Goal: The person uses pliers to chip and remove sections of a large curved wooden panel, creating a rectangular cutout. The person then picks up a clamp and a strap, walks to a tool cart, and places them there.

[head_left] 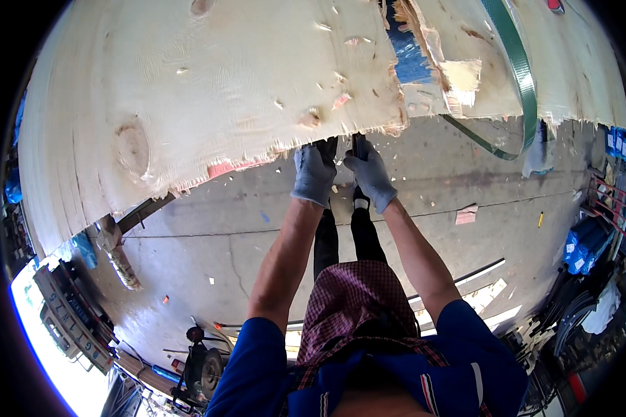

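Note:
My left hand (313,174), in a grey work glove, is closed at the torn front edge of a large pale plywood sheet (209,83). Black shows past its fingers, but what it grips is mostly hidden under the sheet. Just to its right, my right hand (374,178), gloved the same way, is wrapped round a short black bar-like piece (358,144) that points up under the edge. Splinters lie on the sheet, and a ragged gap near its right part shows blue material (412,59) beneath.
A green strap (522,66) loops over the sheet's right part and hangs below its edge. Wood chips and a pinkish wood scrap (467,215) litter the concrete floor (424,201). Blue-wrapped bundles (584,247) stand at right; a wheeled device (205,368) is at lower left.

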The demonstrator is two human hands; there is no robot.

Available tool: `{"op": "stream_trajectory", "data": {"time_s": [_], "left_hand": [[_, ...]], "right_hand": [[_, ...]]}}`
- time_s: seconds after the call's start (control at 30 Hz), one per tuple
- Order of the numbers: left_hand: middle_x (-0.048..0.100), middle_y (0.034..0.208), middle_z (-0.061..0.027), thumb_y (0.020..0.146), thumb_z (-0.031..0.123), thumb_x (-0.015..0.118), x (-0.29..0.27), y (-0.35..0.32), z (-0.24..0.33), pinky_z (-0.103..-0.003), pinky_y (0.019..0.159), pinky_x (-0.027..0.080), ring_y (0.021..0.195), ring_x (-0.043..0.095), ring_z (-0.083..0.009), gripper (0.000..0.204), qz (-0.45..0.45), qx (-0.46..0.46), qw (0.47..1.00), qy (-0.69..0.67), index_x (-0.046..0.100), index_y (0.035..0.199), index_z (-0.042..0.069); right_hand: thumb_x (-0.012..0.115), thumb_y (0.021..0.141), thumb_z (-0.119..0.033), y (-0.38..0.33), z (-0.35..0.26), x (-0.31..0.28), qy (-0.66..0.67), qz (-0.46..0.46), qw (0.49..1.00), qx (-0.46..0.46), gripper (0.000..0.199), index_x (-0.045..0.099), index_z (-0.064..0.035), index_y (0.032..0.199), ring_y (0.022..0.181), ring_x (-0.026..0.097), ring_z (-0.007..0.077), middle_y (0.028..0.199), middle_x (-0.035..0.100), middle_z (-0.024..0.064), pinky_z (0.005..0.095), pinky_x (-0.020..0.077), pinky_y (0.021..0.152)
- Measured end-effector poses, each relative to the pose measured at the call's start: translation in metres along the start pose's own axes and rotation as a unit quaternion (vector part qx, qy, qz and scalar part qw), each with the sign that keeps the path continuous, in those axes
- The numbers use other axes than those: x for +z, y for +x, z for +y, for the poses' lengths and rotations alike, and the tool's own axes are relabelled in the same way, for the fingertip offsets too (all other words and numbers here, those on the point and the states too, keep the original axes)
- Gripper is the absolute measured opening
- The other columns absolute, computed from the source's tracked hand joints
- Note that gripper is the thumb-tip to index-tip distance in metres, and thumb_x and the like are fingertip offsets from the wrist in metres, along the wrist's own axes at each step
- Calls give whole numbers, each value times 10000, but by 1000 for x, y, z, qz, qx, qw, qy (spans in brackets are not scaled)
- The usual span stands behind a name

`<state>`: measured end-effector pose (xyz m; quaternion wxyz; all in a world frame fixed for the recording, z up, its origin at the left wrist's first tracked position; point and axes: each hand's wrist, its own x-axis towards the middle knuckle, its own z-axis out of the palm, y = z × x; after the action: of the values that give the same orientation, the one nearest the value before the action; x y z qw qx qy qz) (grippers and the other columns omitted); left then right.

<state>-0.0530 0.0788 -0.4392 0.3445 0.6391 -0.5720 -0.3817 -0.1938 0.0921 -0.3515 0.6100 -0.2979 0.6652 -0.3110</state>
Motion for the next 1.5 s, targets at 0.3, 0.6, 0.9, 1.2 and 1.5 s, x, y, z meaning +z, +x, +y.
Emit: {"op": "stream_trajectory", "data": {"time_s": [0.3,0.6,0.9,1.2,1.5], "left_hand": [[640,994,-25,940,240,521,-3,1,36,-318,871,493,985,618,-204,220,37,-128,933,-334,580,1073,76],[628,1056,-63,926,313,541,-14,2,12,-370,948,461,1003,603,-212,307,-24,-32,989,-140,558,1111,69],[629,1064,-41,931,309,531,-20,3,54,-391,948,457,1011,605,-224,301,-40,-94,945,-310,552,1129,84],[634,1037,-47,909,242,542,-17,12,70,-387,935,469,972,619,-224,256,74,-328,707,-623,567,1101,76],[647,992,-76,922,136,490,-16,17,73,-369,886,508,907,647,-245,185,88,-368,688,-619,571,1072,66]], "right_hand": [[535,815,-152,67,73,1,-294,148,923,-201,194,459,-57,966,725,584,423,766,594,205,501,460,620],[588,798,-89,25,22,0,117,-99,986,-62,131,498,-69,890,561,533,159,659,522,44,309,432,511],[548,836,-167,-73,-2,-40,521,-474,699,121,384,470,29,1156,687,511,110,893,561,67,282,393,554],[550,772,-21,-62,41,-46,19,-110,993,42,406,477,-40,1170,645,465,65,786,485,-6,218,414,564],[580,695,-117,-3,2,-14,-119,23,989,-89,438,390,-30,1080,848,547,409,895,539,227,459,427,750]]}}
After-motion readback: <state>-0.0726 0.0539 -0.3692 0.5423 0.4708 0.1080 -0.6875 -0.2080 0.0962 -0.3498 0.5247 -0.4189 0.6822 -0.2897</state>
